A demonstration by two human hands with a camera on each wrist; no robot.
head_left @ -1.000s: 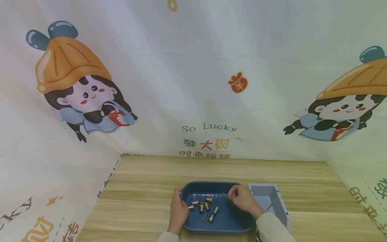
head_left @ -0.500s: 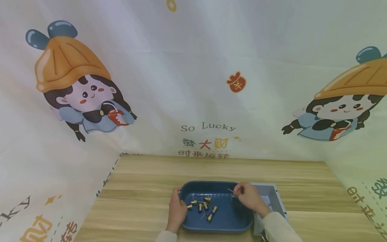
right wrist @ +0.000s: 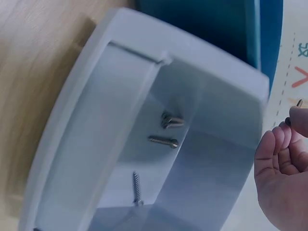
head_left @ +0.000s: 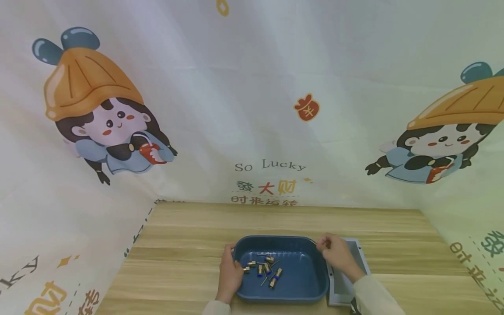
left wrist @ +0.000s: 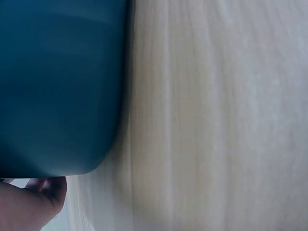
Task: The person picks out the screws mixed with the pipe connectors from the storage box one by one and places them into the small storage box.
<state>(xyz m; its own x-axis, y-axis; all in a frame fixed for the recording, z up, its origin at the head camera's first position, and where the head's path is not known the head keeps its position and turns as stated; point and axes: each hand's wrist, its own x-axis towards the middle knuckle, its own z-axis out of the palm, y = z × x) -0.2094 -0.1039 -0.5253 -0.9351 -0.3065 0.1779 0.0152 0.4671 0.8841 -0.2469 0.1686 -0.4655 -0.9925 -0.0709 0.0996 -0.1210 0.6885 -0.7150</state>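
Observation:
My left hand point(head_left: 231, 272) grips the left end of a dark blue tray point(head_left: 303, 275), thumb over the rim. In the left wrist view the tray's outer wall point(left wrist: 53, 96) hides most of that hand. Between thumb and fingertips my right hand point(head_left: 340, 253) pinches a small screw point(right wrist: 300, 103), held above the gap between the tray's right rim and a grey bin point(head_left: 341, 299). Brass fittings point(head_left: 275, 279), some with blue bands, lie with a few thin screws point(head_left: 264, 280) in the tray's left half. Several screws point(right wrist: 163, 141) lie on the bin's floor.
The bin stands close against the tray's right side. Both are on a wood-grain tabletop point(head_left: 189, 245). A printed cloth point(head_left: 267, 131) with cartoon figures encloses the table at the back and sides.
My right hand has moved right with the screw, from over the tray's inside to its right rim beside the bin. My left hand stays on the tray's left end.

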